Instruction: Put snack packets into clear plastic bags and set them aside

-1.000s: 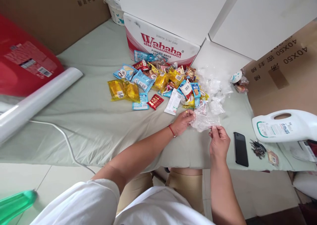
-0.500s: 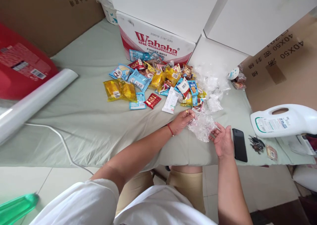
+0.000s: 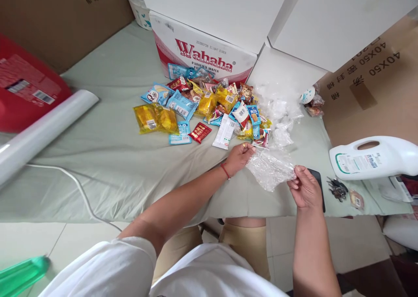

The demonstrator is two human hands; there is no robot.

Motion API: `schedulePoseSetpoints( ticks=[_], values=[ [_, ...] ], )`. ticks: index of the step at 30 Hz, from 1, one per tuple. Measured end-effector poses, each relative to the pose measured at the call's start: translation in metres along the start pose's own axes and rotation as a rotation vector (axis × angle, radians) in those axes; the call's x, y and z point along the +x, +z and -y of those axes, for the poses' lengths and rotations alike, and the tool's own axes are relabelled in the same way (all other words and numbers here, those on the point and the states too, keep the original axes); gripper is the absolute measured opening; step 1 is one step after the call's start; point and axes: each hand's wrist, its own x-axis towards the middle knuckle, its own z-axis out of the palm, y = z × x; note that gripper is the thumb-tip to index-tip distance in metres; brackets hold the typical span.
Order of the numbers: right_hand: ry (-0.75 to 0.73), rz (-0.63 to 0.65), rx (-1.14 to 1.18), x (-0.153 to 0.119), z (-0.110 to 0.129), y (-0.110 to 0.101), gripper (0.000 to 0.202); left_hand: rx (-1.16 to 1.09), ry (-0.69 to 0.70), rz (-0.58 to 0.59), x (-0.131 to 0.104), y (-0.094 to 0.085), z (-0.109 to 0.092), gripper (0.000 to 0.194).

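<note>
A crinkled clear plastic bag (image 3: 269,168) is stretched between my two hands above the table's front part. My left hand (image 3: 241,156) pinches its left edge, and my right hand (image 3: 304,184) grips its right corner between thumb and fingers. Just beyond my left hand lies a pile of packaged snacks: yellow packets (image 3: 156,118), a blue packet (image 3: 183,105), a small red packet (image 3: 200,132) and a white packet (image 3: 224,132). More crumpled clear plastic bags (image 3: 281,109) are heaped to the right of the snacks, behind the held bag.
A Wahaha carton (image 3: 204,48) stands behind the snacks. On the right are a phone (image 3: 317,175) partly behind my right hand, keys (image 3: 337,189), a small packaged snack (image 3: 356,199) and a white detergent bottle (image 3: 372,160). A plastic roll (image 3: 48,136) and a cable (image 3: 78,186) lie left.
My right hand has moved right and closed on the bag's right corner; before, its fingers were spread beside it. The bag is now pulled wider. My left hand keeps its pinch.
</note>
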Motion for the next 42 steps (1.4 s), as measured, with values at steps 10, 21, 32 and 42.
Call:
schedulePoseSetpoints(
  ticks=[10,21,32,42],
  values=[
    [0.034,0.028,0.002,-0.023,-0.008,0.024,0.039,0.531,0.484,-0.178,-0.047,0.006,-0.053,0.01],
    [0.011,0.142,0.047,-0.043,-0.015,0.029,0.044,0.484,0.173,-0.089,-0.094,0.041,-0.011,0.022],
    [-0.117,0.257,-0.18,-0.049,-0.047,0.031,0.037,0.357,0.043,-0.303,-0.107,0.046,-0.01,0.022],
    [-0.155,0.358,-0.226,-0.053,-0.054,0.039,0.032,0.27,0.005,-0.284,-0.118,0.043,-0.009,0.029]
  ],
)
